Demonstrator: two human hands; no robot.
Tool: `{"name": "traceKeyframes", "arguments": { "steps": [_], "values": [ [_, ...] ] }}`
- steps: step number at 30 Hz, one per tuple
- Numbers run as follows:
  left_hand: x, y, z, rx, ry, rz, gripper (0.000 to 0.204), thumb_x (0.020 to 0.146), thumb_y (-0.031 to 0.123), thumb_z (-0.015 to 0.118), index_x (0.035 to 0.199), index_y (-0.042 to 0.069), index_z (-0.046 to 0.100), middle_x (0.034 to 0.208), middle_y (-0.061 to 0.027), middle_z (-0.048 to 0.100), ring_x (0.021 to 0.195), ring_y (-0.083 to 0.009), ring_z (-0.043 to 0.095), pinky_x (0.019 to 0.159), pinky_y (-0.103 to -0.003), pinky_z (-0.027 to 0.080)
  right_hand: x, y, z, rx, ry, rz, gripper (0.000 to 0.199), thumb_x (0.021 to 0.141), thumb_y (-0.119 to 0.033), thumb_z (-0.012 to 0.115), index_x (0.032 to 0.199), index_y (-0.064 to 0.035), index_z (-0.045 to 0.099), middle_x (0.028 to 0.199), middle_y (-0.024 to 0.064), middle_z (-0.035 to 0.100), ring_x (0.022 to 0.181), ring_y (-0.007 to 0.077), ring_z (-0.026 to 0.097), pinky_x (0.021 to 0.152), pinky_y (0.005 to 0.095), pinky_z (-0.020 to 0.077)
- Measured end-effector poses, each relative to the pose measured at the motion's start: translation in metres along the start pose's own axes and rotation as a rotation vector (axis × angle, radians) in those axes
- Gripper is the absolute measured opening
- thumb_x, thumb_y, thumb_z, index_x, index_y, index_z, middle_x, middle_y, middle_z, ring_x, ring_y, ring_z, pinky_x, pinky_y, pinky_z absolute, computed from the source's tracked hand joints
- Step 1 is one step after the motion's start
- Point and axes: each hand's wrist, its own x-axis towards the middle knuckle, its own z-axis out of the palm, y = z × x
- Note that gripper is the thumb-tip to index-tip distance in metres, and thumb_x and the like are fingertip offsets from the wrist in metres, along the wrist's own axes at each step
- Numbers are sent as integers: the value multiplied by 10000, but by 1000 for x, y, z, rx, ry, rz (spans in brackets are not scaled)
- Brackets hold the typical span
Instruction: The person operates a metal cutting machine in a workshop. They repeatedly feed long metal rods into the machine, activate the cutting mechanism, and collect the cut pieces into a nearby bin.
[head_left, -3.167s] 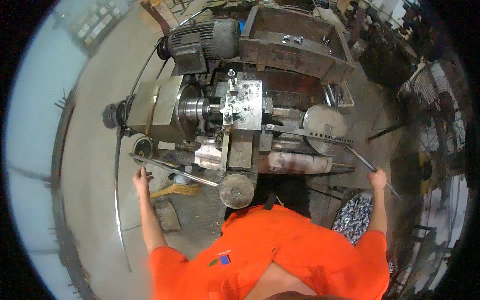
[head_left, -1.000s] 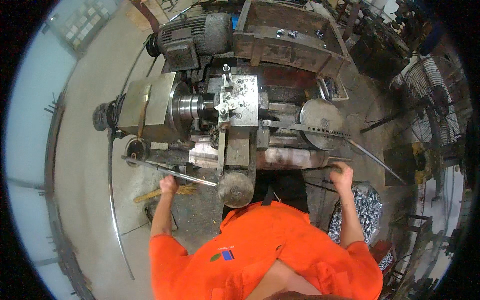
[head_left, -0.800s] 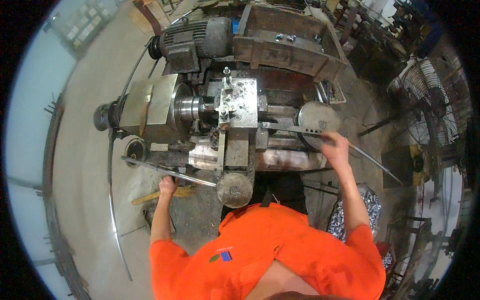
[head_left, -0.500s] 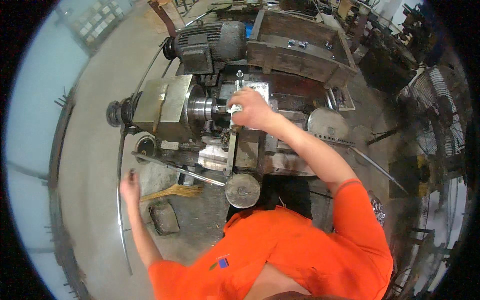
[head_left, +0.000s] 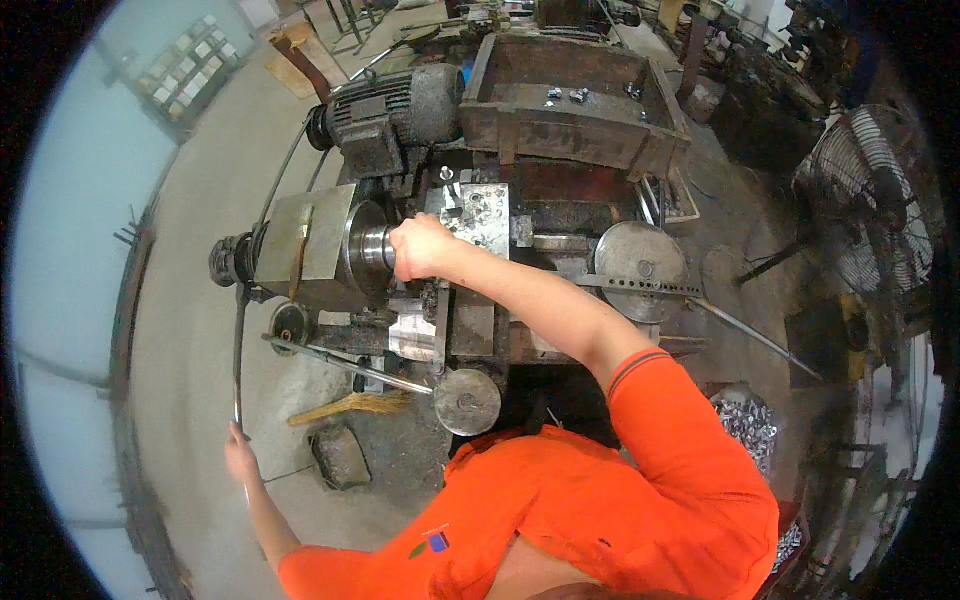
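I stand at an old lathe (head_left: 300, 250) in an orange shirt. My right hand (head_left: 420, 248) reaches across the bed, its fingers closed at the nose of the shiny chuck (head_left: 368, 245), beside the grey tool block (head_left: 478, 215). What lies under the fingers is hidden. My left hand (head_left: 238, 455) is low on the left, closed around the lower end of a long thin metal rod (head_left: 238, 360). This rod runs up to the back end of the spindle (head_left: 228, 262).
An electric motor (head_left: 400, 110) and a rusty metal tray (head_left: 570, 110) sit behind the lathe. A slanted lever bar (head_left: 340, 360), a round handwheel (head_left: 467, 400), a perforated disc (head_left: 640, 258), a broom (head_left: 350, 405), shiny metal pieces (head_left: 748, 425) and a standing fan (head_left: 880, 220) surround me.
My right hand left the lever on the right and swung across to the chuck. My left hand dropped from near the slanted bar to the thin rod at lower left.
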Motion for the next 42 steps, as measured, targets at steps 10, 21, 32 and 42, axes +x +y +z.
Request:
{"name": "traceKeyframes", "arguments": {
  "steps": [10,21,32,42],
  "values": [
    [-92,44,17,49,91,-157,645,833,615,371,804,41,661,734,-161,631,759,-349,610,678,-453,441,2,-3,5,-5,-7,-45,270,534,-209,653,743,-41,680,793,167,655,756,300,644,726,363,515],
    [-51,42,-1,-185,-299,215,273,753,241,672,784,-5,557,583,-83,536,462,-163,517,449,-317,426,-20,14,-34,10,19,93,269,555,-258,644,697,-30,660,747,177,638,734,325,631,682,368,515],
    [-19,46,29,-560,-454,134,256,783,149,637,918,-25,507,622,-86,534,509,-170,548,423,-300,462,-37,204,-132,-133,584,639,426,571,-271,598,966,-126,667,963,158,636,933,312,592,845,389,454],
    [-14,30,17,-766,-556,154,341,800,157,632,1064,-25,518,739,-55,540,628,-144,508,583,-271,450,-228,190,-120,82,664,346,413,581,-211,558,929,-15,663,1249,112,511,1111,322,487,952,343,384]
  ]
}}
